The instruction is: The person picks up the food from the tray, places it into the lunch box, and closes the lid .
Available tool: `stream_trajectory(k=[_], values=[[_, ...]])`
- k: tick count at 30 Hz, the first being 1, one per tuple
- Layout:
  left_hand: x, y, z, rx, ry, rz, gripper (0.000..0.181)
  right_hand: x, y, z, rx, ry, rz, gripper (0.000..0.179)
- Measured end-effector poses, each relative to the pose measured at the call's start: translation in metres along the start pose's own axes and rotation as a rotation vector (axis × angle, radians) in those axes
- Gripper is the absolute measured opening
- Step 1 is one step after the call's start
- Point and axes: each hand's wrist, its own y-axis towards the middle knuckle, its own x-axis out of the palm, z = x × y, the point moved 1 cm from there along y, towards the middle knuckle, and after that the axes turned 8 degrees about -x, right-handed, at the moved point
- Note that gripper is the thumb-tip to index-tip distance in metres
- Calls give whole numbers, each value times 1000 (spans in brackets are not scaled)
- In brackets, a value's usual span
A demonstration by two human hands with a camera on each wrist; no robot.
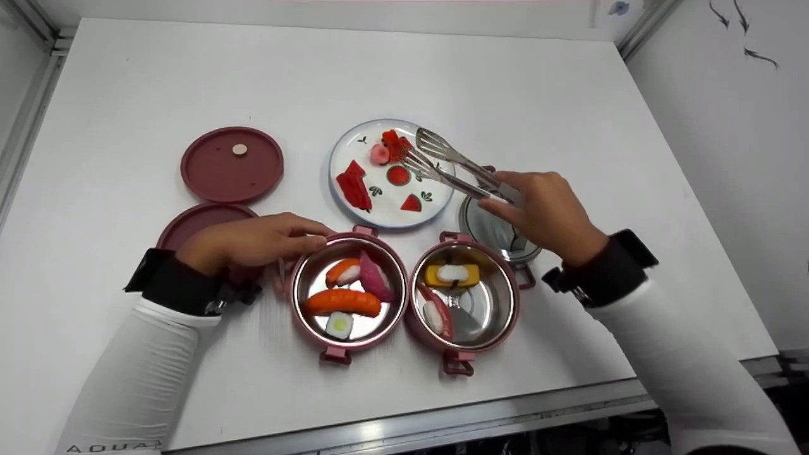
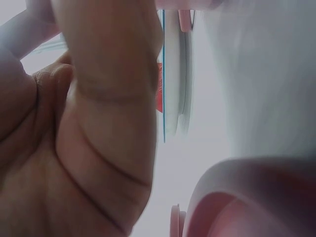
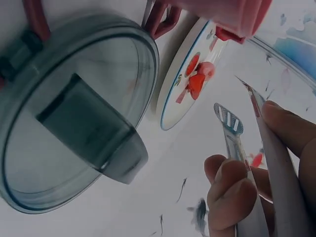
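Round pink steel-lined pot (image 1: pixel 344 248), the left one, sits before a round white blue-rimmed plate (image 1: pixel 347 158); left grip (image 1: pixel 259 243), fingers extended, at the pot's rim; right grip (image 1: pixel 547 205) pinches slotted silver metal tongs (image 1: pixel 456 182), spread beside red food pieces (image 1: pixel 393 144)!

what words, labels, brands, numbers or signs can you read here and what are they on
"AQUA" or "AOUA", cut off by the picture's edge, last mark unclear: on the left sleeve.
Faint marks inside the right pot: too small to read.
Nothing else readable.
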Motion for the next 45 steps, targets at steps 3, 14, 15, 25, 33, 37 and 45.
stream_trajectory(k=[3,14,15,25,33,37,45], values=[[0,0,-1,2,2,1,34,4,19,0,15,-25,-56,40],[-1,-1,1,-2,-2,1,34,17,47,0,89,-26,-134,33],[-1,-1,1,0,-1,2,34,18,49,0,93,-26,-135,33],[0,-2,1,-31,-26,-5,35,24,53,0,107,-49,-164,35],[1,-2,-1,-24,-19,-5,36,27,48,1,49,-47,-122,30],[1,-2,-1,-1,4,6,36,21,36,-1,-4,-39,-70,28],[0,-2,0,-3,0,4,34,-10,-44,-17,-89,-12,92,33]])
